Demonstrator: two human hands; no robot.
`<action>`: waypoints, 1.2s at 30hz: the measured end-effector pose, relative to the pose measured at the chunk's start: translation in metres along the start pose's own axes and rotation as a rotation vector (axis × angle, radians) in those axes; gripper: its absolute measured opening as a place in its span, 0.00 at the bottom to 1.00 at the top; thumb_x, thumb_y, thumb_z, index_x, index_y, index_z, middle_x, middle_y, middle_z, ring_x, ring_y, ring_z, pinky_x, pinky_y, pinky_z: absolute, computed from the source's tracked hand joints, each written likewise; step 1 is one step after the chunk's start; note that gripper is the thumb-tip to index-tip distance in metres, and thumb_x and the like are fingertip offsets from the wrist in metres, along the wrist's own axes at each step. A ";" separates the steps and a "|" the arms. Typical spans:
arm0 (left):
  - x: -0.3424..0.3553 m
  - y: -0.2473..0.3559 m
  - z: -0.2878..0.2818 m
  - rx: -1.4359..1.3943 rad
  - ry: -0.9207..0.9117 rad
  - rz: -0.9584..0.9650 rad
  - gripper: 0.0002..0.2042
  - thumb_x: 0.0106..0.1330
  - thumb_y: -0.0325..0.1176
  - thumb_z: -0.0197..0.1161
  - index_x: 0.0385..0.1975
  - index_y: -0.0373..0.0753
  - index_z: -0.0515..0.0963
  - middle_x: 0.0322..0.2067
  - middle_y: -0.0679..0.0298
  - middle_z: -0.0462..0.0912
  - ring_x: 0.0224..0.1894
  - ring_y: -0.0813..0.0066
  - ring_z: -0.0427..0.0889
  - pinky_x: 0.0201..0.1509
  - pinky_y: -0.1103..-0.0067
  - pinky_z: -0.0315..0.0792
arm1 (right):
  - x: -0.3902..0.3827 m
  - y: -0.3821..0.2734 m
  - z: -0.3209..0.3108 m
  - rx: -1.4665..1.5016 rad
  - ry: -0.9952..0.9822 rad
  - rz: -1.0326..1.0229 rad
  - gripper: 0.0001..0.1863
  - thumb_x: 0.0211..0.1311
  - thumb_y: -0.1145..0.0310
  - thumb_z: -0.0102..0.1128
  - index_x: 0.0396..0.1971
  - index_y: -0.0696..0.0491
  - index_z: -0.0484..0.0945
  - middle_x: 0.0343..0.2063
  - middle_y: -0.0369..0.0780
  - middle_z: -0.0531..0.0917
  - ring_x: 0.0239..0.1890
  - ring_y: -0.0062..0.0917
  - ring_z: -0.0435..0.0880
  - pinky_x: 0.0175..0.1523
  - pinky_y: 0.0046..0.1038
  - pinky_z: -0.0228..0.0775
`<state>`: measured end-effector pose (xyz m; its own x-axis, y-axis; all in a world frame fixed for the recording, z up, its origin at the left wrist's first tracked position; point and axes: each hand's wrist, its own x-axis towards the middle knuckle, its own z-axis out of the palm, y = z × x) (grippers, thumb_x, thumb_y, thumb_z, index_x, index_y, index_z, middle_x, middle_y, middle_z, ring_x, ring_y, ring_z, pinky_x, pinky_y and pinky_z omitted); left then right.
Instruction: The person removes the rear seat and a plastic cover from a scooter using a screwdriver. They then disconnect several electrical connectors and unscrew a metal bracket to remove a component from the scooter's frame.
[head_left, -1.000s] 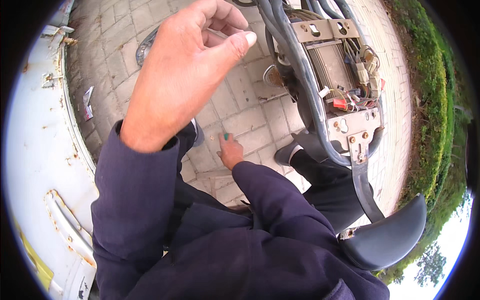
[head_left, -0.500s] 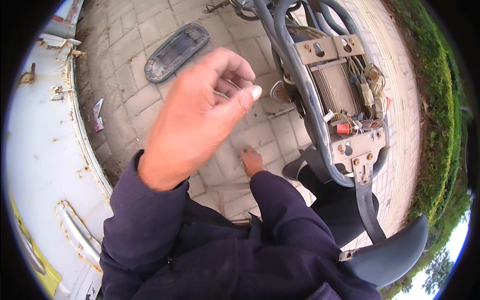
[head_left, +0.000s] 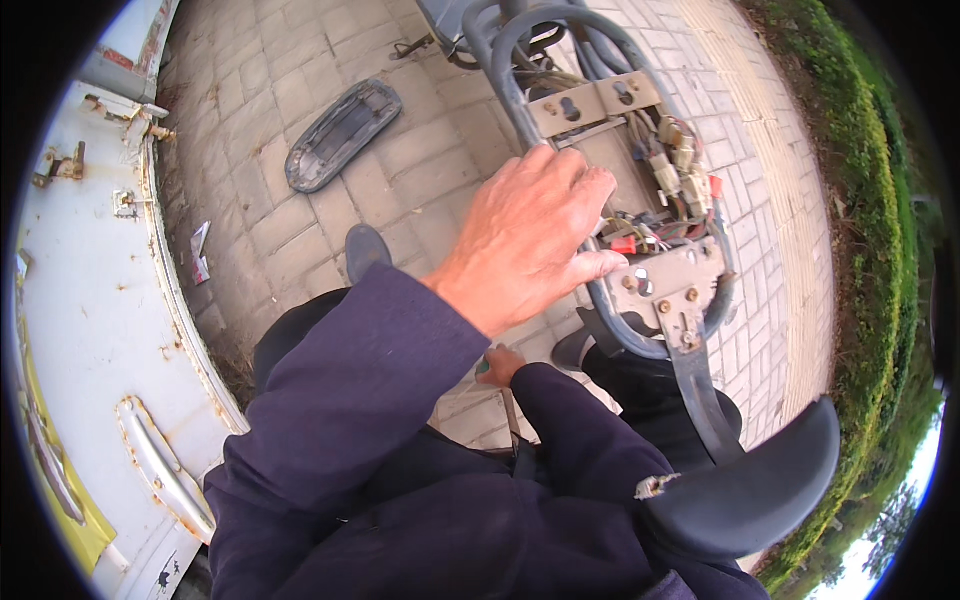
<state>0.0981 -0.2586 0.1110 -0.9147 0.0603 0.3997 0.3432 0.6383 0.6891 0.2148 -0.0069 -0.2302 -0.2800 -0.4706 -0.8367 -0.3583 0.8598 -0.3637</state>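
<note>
My left hand (head_left: 530, 240) reaches over the near-left side of a two-wheeler's tubular metal frame (head_left: 505, 90). Its thumb is spread from the bent fingers, and I see nothing held between them. Whether the fingertips touch the frame is unclear. Under them lies a control box (head_left: 612, 165) between two tan brackets, beside a bundle of wires with pale connectors (head_left: 672, 165) and a red connector (head_left: 624, 245). My right hand (head_left: 503, 366) is lower down, by my legs, its fingers closed. A bit of green shows at it; what it holds is not plain.
A black padded backrest (head_left: 745, 490) stands off the frame on a metal strap. An oblong dark seat base (head_left: 345, 135) lies on the paving. To the left is a rusty white vehicle door (head_left: 110, 330), with a scrap of wrapper (head_left: 200, 252) nearby. A hedge (head_left: 860, 250) runs along the right.
My left hand has swung right, from above the paving to over the frame, and its fingers have spread. The view has shifted; one of my shoes now shows at the left.
</note>
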 end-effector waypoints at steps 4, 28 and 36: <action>0.013 0.007 0.020 0.084 -0.024 0.018 0.22 0.60 0.44 0.74 0.47 0.36 0.77 0.42 0.57 0.76 0.48 0.53 0.74 0.53 0.61 0.71 | -0.050 0.004 -0.036 0.103 -0.168 -0.082 0.40 0.56 0.35 0.71 0.46 0.62 0.84 0.46 0.57 0.86 0.55 0.48 0.85 0.59 0.42 0.75; 0.054 -0.017 0.042 -0.081 -0.053 -0.023 0.17 0.62 0.39 0.73 0.47 0.38 0.82 0.40 0.55 0.81 0.48 0.50 0.81 0.52 0.59 0.74 | -0.497 0.019 -0.279 0.707 0.823 -0.055 0.19 0.68 0.66 0.67 0.56 0.54 0.76 0.45 0.38 0.81 0.46 0.20 0.80 0.52 0.23 0.73; 0.065 -0.020 0.040 -0.115 -0.145 -0.054 0.15 0.61 0.38 0.74 0.44 0.37 0.85 0.42 0.53 0.83 0.50 0.49 0.82 0.53 0.60 0.74 | -0.491 -0.052 -0.419 -0.360 1.172 -0.108 0.28 0.64 0.59 0.71 0.61 0.52 0.76 0.57 0.40 0.78 0.56 0.28 0.78 0.60 0.33 0.73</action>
<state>0.0234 -0.2368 0.0992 -0.9507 0.1434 0.2749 0.3074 0.5521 0.7750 -0.0020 0.0963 0.3708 -0.7973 -0.5891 0.1311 -0.6026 0.7891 -0.1191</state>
